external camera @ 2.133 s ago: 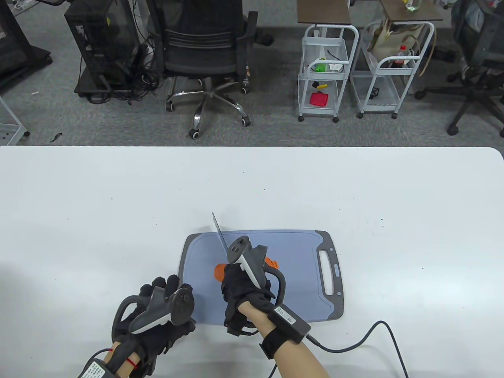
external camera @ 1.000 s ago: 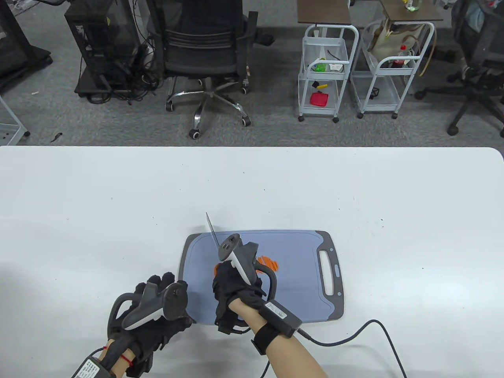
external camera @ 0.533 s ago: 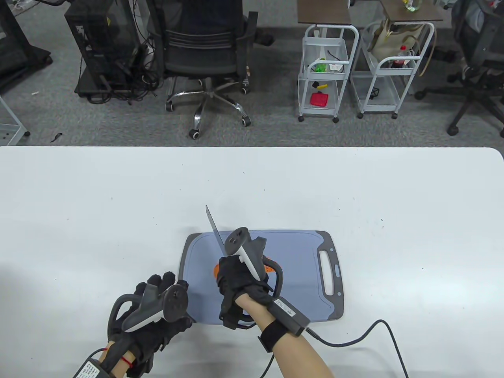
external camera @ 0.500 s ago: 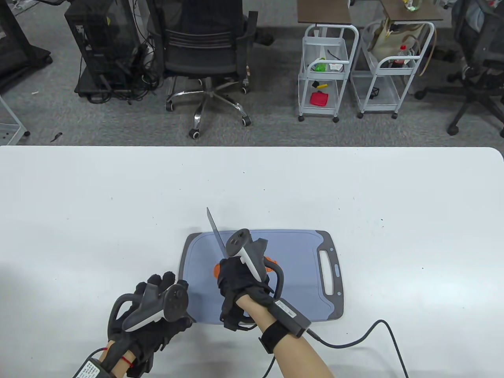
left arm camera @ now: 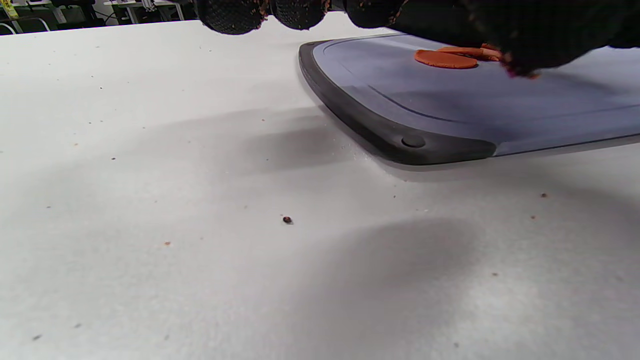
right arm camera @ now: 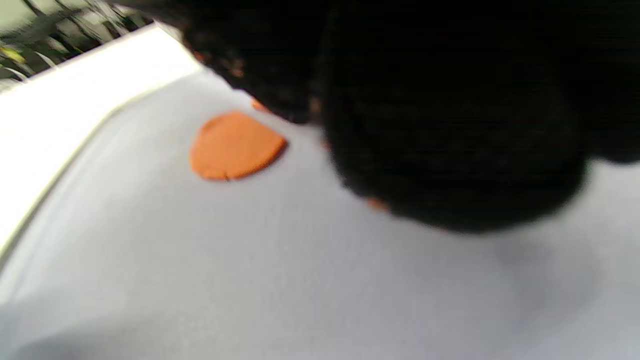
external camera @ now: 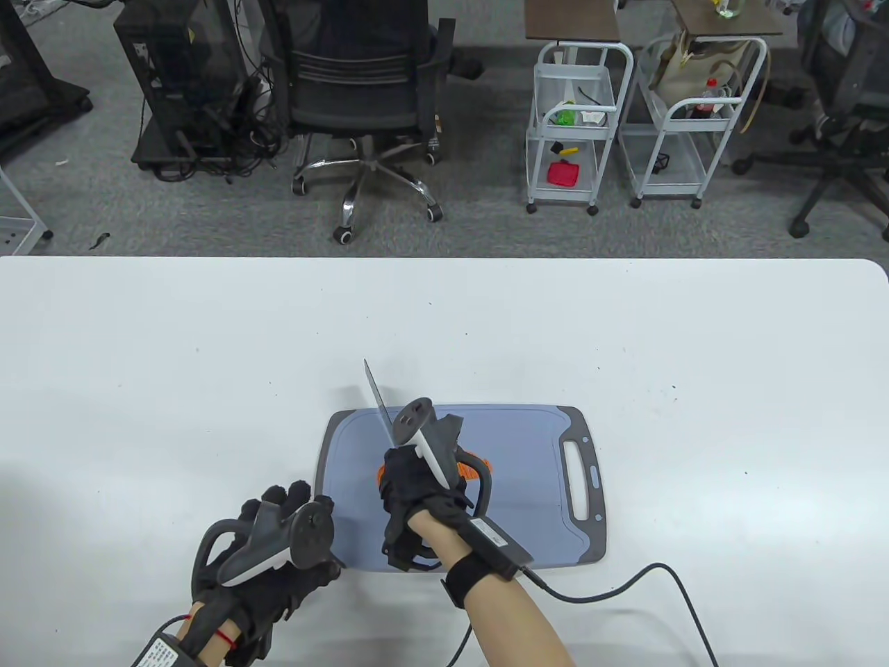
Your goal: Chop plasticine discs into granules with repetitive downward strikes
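1 blue-grey plastic cutting board (external camera: 528, 479) with a dark rim lies on the white table (external camera: 208, 361). On it lies flat orange plasticine (left arm camera: 445, 58), matte; at least 1 disc. The right hand (external camera: 413, 497) grips 1 thin steel knife (external camera: 377, 401), tip raised. The left hand (external camera: 267, 556) rests fingers spread at the board's corner.

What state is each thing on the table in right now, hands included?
Knife: gripped by the right hand, blade raised over the board.
Right hand: closed around the knife handle.
Left hand: resting at the board's near-left corner, holding nothing.
Plasticine disc: flat, whole on its visible side.
Cutting board: flat on the table.
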